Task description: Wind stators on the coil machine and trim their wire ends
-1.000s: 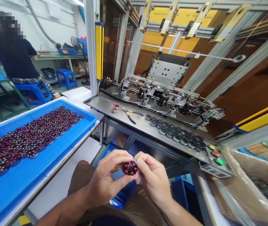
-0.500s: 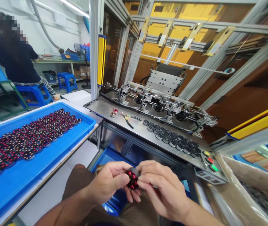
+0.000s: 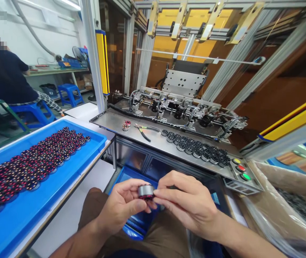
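My left hand (image 3: 122, 204) holds a small round motor (image 3: 146, 190) with a smooth grey metal side and a black underside with red parts. It sits over my lap, tilted so its side faces me. My left thumb lies below it, with other fingers behind and beneath. The fingertips of my right hand (image 3: 189, 202) pinch the motor's right edge. Whatever lies directly under those fingertips is hidden.
A blue tray (image 3: 69, 168) at left bears many similar round parts. On the metal bench (image 3: 107, 120) are pliers (image 3: 143, 133), a few red and copper pieces (image 3: 126, 126) and rows of black round parts (image 3: 196, 147). A button box (image 3: 230, 179) and lined carton (image 3: 266, 179) stand right.
The motor has been turned from showing its red-and-black face to showing its grey side. Both hands still hold it. The view has shifted slightly to the left-hand scene's disadvantage, cutting off the co-worker more.
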